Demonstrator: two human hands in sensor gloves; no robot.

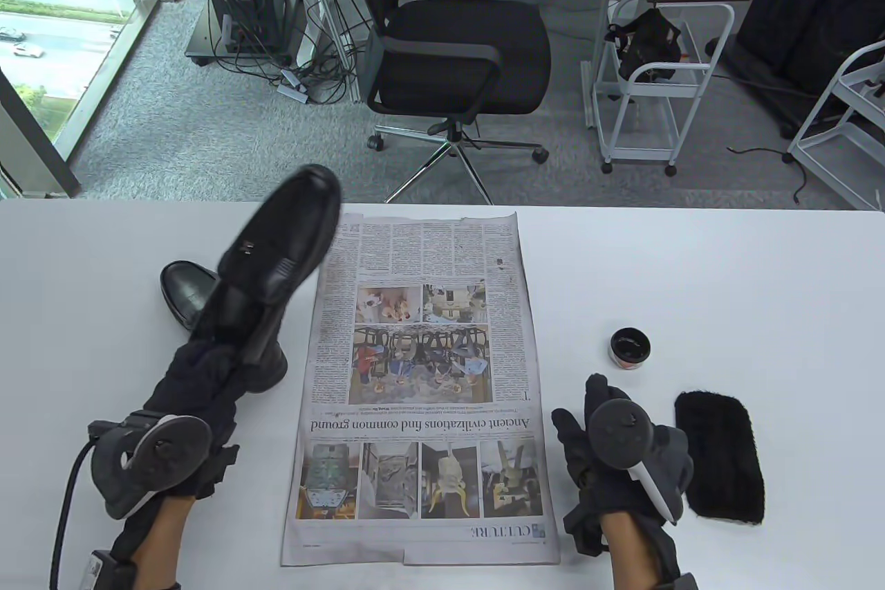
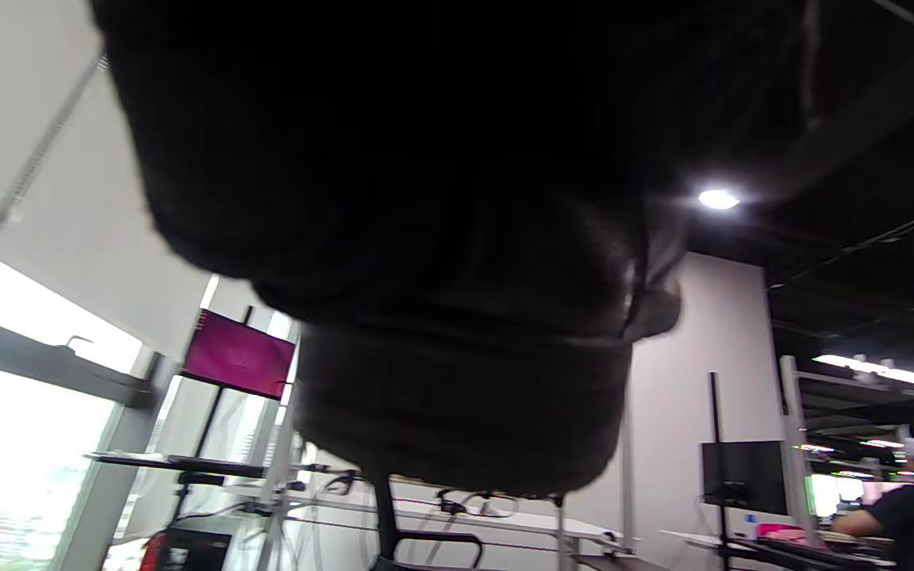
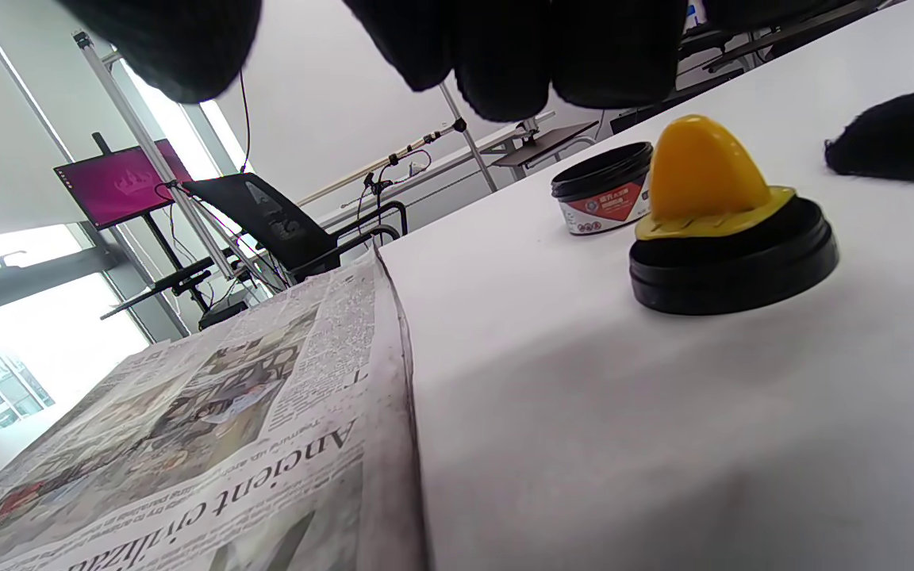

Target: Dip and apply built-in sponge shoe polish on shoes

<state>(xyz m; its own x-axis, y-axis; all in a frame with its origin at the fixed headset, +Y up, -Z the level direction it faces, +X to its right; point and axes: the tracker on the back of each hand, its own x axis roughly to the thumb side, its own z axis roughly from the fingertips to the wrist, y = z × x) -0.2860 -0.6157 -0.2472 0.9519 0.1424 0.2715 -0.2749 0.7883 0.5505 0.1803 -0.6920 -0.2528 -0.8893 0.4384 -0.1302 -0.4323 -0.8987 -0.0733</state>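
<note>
The left hand [image 1: 200,375] is up off the table [image 1: 726,286], thrust inside a black shoe [image 1: 276,258] and carrying it toe-up and tilted above the table's left side, beside the newspaper [image 1: 422,382] that lies flat down the middle. The fingers are hidden inside the shoe, so how tightly they curl I cannot tell; the left wrist view gives only a dark mass. The second shoe [image 1: 185,289] lies on the table behind it, toward the left edge.

Over on the right, the right hand [image 1: 608,452] hovers low just off the newspaper's right edge, fingers loosely spread and holding nothing. In front of it, in the right wrist view, sits the sponge applicator [image 3: 731,230] (yellow grip on a black round base), on the table and untouched. The open polish tin [image 1: 630,348] stands a little further toward the far edge, and a black cloth [image 1: 719,455] lies near the right hand, toward the right edge.

My read: this is early. A shoe is mounted and ready and the tin is open, but dipping and applying are all still ahead.
</note>
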